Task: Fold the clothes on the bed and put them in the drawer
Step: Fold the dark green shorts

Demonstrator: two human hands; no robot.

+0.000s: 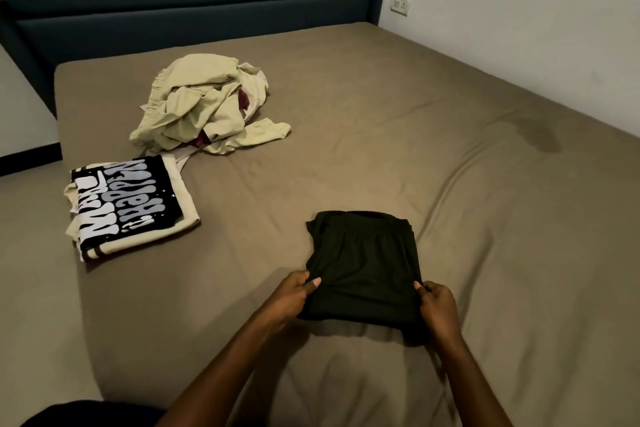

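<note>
On the near part of the bed (450,114), a folded black garment (363,270) lies flat; the left hand (294,295) and the right hand (438,305) pinch its two near corners. Further to the left lies a folded cream T-shirt with a black print (131,204). Behind it sits a heap of unfolded beige clothes (204,107), near the dark blue headboard (190,0). A wall socket (400,4) is on the right wall.
</note>
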